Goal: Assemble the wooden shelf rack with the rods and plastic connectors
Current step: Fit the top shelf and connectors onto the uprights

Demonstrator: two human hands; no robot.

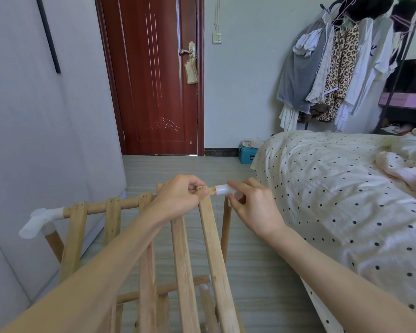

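A wooden shelf panel (211, 251) of several slats stands on the floor in front of me, its top rod (127, 204) running left to right. My left hand (178, 198) grips that rod near its right end. My right hand (252, 207) pinches a white plastic connector (222, 189) fitted on the rod's right tip. Another white connector (42, 218) caps the rod's left end and joins a wooden leg (55, 243). An upright rod (225, 227) stands under my right hand. A lower rod (163, 290) crosses behind the slats.
A grey wardrobe (34, 140) stands close on the left. A bed with a dotted cover (341, 193) fills the right. A red door (154, 75) is ahead across the tiled floor (178, 167). A clothes rack (341, 68) stands at the back right.
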